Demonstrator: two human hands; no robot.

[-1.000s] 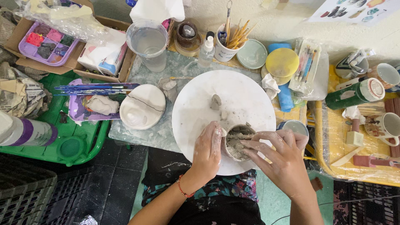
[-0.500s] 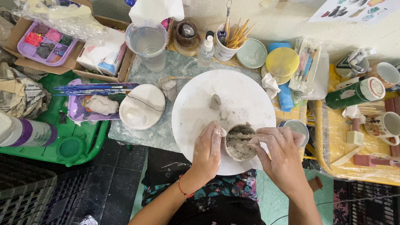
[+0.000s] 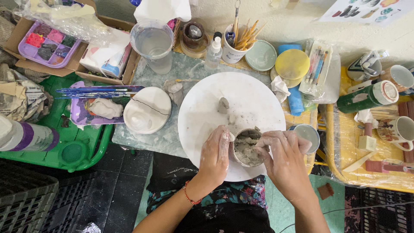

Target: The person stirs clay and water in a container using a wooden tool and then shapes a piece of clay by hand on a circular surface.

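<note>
A small grey clay pot (image 3: 247, 147) sits on the near part of a round white turntable (image 3: 202, 112). My left hand (image 3: 215, 157) cups the pot's left wall, fingers pressed against the clay. From the right, my right hand (image 3: 282, 162) pinches the rim, thumb and fingers over the edge. Both hands are smeared with clay. A small lump of clay (image 3: 223, 105) lies near the turntable's middle, apart from the pot.
A plastic cup of water (image 3: 153, 45), a spray bottle (image 3: 214, 51) and a cup of wooden tools (image 3: 238, 41) stand behind the turntable. A white plaster disc (image 3: 147, 110) lies to its left. Mugs (image 3: 399, 129) and a green can (image 3: 367, 97) crowd the right.
My right hand has shifted slightly along the pot's rim, fingers closing more over its right edge. The left hand and the pot stay in place.
</note>
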